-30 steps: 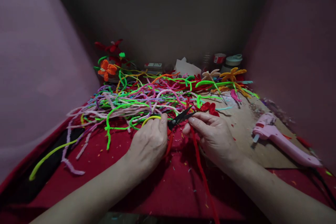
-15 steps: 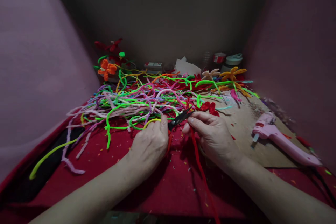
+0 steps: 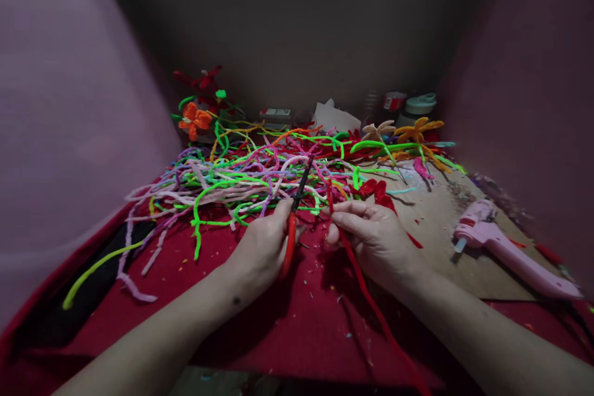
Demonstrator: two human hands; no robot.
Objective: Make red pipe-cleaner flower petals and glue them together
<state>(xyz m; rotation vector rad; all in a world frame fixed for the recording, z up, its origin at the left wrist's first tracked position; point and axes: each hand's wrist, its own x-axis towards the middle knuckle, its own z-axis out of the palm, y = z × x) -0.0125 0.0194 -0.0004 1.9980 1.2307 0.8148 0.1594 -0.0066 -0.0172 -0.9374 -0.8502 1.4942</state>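
Note:
My left hand (image 3: 266, 241) is wrapped round the orange-red handles of a pair of scissors (image 3: 291, 241). Their dark blades point up and away, over the edge of the stem pile, and look closed. To the right, my right hand (image 3: 371, 232) pinches a red fuzzy stem (image 3: 364, 291) between thumb and fingers. One short end of this stem sticks up above the fingertips; the long part hangs down toward the front edge of the table. The blades and the red stem are apart. Red petal loops (image 3: 384, 195) lie just behind my right hand.
A tangled pile of coloured fuzzy stems (image 3: 232, 182) covers the back left. A pink glue gun (image 3: 510, 247) rests on a brown board (image 3: 431, 241) at the right. Fuzzy flowers (image 3: 195, 120), a white-lidded bottle (image 3: 420, 105) and a small box (image 3: 275, 114) stand behind.
The scissors have turned from pointing right at the red stem to pointing away, and their blades have left it. My left hand has rotated. The view has shifted slightly.

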